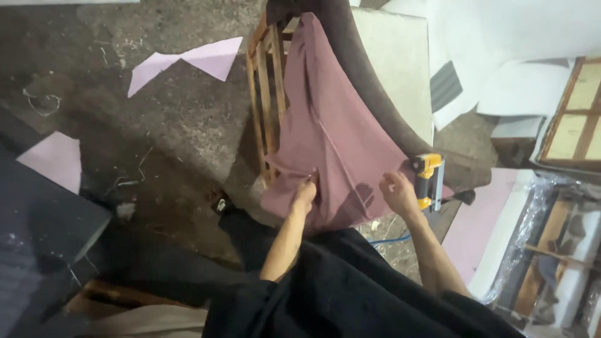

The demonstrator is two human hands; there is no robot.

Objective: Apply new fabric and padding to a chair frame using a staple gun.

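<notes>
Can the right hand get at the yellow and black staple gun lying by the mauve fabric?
Probably yes. The right hand is just beside the yellow and black staple gun, with nothing visible between them; the mauve fabric lies to its other side.

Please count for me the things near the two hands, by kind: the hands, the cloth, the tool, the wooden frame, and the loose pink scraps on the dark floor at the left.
Hands: 2, left hand and right hand, both on the cloth
Mauve cloth: 1
Yellow staple gun: 1
Wooden frame: 1
Pink scraps: 2, upper scrap and left scrap
Total: 7
</notes>
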